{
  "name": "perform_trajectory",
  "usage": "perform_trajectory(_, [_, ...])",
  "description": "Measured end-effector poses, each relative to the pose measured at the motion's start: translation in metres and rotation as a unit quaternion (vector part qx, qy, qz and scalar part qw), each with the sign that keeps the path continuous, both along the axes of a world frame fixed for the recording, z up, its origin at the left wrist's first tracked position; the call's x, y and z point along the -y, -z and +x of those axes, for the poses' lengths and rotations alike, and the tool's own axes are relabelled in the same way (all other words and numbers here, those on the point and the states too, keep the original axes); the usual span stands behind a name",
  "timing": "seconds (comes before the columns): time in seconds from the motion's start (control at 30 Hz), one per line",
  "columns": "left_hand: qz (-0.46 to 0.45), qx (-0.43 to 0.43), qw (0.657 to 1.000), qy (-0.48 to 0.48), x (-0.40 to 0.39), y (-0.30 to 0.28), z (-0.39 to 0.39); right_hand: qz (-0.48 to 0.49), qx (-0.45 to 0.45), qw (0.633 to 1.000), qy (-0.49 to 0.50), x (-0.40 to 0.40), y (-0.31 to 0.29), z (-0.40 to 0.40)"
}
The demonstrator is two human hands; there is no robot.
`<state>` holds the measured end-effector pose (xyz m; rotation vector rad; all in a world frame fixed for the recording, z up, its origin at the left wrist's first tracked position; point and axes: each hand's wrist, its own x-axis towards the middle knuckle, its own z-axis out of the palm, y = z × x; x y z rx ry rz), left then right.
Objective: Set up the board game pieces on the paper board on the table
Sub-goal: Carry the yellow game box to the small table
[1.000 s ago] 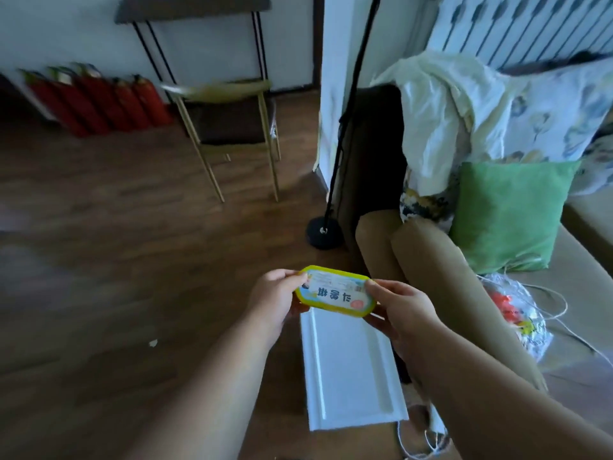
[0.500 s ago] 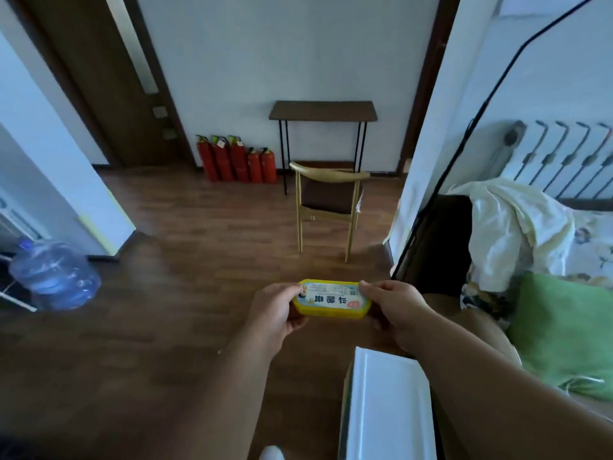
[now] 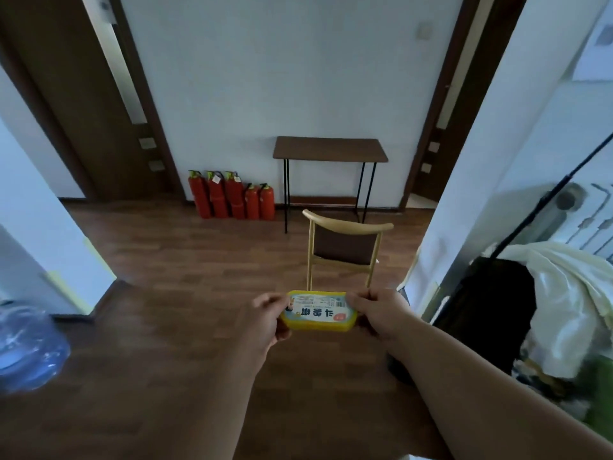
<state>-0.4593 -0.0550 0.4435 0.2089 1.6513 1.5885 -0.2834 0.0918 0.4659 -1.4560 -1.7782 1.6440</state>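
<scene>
A small yellow game box (image 3: 318, 312) with a white printed label on its lid is held in front of me at about waist height. My left hand (image 3: 265, 318) grips its left end and my right hand (image 3: 378, 310) grips its right end. Both sets of fingers curl round the box edges. A narrow dark-topped table (image 3: 330, 149) on thin black legs stands against the far wall, its top bare. No paper board or loose game pieces are in view.
A wooden chair (image 3: 345, 250) stands between me and the table. Several red fire extinguishers (image 3: 232, 197) line the wall to its left. A blue water bottle (image 3: 26, 353) lies at the left; a sofa with white cloth (image 3: 564, 293) at the right. Wood floor spreads ahead.
My view has lifted from the floor and sofa to the far wall, table and doors. The white panel on the floor has left the view. Both hands still hold the box.
</scene>
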Motion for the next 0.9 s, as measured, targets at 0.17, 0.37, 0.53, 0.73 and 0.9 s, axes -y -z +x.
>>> perform_trajectory(0.17, [0.013, -0.041, 0.999, 0.021, -0.043, -0.005, -0.083, 0.020, -0.003, 1.000, -0.012, -0.038, -0.024, -0.078])
perform_trajectory(0.37, [0.020, -0.063, 0.997, 0.046, -0.105, -0.009, -0.141, 0.049, 0.004, 0.998, -0.031, -0.102, -0.031, -0.131])
perform_trajectory(0.53, [0.010, -0.070, 0.996, 0.052, -0.182, -0.005, -0.200, 0.022, -0.021, 0.999, -0.027, -0.181, -0.019, -0.188])
perform_trajectory(0.73, [0.004, -0.095, 0.995, 0.019, -0.283, 0.013, -0.290, 0.035, -0.031, 0.998, -0.048, -0.292, -0.003, -0.289])
perform_trajectory(0.9, [-0.014, -0.120, 0.993, -0.018, -0.345, 0.001, -0.374, 0.040, -0.048, 0.997, -0.054, -0.361, -0.016, -0.390])
